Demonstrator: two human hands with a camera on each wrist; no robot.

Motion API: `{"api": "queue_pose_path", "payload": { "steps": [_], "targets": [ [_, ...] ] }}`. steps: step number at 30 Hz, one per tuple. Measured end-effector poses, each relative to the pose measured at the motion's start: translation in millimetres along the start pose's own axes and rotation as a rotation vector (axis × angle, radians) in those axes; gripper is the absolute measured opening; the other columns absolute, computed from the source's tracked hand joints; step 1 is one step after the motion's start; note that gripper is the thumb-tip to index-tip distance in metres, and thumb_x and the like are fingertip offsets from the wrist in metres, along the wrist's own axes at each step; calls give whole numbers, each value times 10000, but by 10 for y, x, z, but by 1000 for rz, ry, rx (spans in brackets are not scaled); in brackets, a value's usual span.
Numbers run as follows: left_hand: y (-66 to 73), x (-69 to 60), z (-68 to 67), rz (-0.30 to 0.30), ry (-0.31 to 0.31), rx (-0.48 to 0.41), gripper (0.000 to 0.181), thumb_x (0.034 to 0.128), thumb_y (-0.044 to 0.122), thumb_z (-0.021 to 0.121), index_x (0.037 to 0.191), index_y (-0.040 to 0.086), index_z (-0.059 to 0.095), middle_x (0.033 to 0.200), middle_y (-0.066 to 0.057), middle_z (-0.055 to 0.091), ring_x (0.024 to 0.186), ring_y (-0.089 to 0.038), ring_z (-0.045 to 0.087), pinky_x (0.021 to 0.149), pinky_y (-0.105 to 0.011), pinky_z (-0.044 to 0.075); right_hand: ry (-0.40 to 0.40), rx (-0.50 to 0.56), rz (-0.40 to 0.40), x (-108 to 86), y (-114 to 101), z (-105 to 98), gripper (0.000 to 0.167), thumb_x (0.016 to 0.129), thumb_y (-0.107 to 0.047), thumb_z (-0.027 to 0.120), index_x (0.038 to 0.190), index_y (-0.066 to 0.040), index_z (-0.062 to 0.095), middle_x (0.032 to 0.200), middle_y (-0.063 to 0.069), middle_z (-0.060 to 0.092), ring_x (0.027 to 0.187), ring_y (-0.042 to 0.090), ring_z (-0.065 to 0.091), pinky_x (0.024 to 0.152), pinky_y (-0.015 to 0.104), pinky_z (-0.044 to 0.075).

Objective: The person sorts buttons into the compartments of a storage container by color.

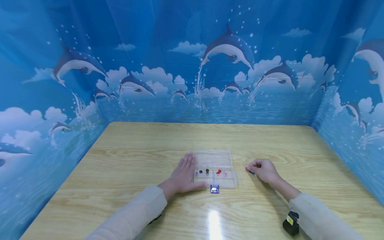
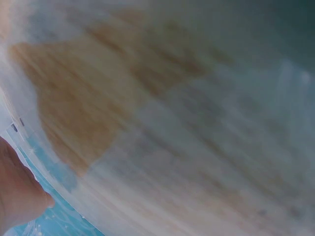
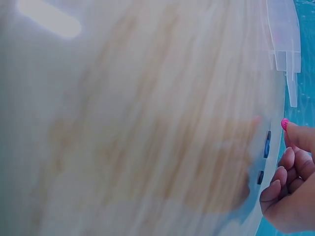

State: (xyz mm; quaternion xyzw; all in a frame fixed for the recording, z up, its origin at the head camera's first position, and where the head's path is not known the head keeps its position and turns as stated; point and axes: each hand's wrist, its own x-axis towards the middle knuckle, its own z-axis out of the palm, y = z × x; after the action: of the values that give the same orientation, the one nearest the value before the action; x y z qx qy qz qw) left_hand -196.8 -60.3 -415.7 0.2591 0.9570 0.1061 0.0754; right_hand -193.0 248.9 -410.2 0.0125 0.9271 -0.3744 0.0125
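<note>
Pieces (image 1: 207, 171) in box (image 1: 227, 181) on table (image 1: 144, 146)

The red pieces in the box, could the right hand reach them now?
Probably yes: the lid looks open, and the left hand is at the left side of the box, clear of the red pieces, though the right hand pinches a pink piece.

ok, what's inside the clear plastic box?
Clear plastic box: small dark pieces on the left, red pieces and a pink piece on the right. The left hand covers its front-left corner; anything beneath can't be seen.
</note>
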Motion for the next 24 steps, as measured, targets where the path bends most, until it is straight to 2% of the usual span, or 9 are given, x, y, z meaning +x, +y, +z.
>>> {"api": "queue_pose_path", "payload": {
  "steps": [8, 12, 24],
  "targets": [
    [7, -12, 2, 2, 3, -7, 1076, 811, 720, 435, 1472, -36, 50, 1551, -211, -20, 1442, -329, -16, 1186, -436, 67, 2, 33, 4, -26, -57, -21, 156, 884, -110, 582, 868, 1, 691, 769, 54, 661, 623, 107, 439, 528, 220, 353],
    [1, -7, 10, 4, 1, -5, 1076, 813, 722, 429, 1472, -34, 41, 1551, -209, -27, 1442, -328, -20, 1186, -434, 65, 14, 35, 0, -27, -83, -42, 166, 885, -99, 564, 873, 0, 697, 813, 67, 682, 659, 105, 464, 561, 219, 365],
    [-8, -1, 37, 14, 20, 2, 1080, 809, 716, 443, 1471, -39, 47, 1549, -217, -17, 1441, -333, -15, 1186, -436, 71, 29, 54, -3, -23, -90, -37, 169, 874, -107, 581, 882, 13, 700, 765, 48, 674, 658, 98, 477, 564, 213, 373]
  ]
}}
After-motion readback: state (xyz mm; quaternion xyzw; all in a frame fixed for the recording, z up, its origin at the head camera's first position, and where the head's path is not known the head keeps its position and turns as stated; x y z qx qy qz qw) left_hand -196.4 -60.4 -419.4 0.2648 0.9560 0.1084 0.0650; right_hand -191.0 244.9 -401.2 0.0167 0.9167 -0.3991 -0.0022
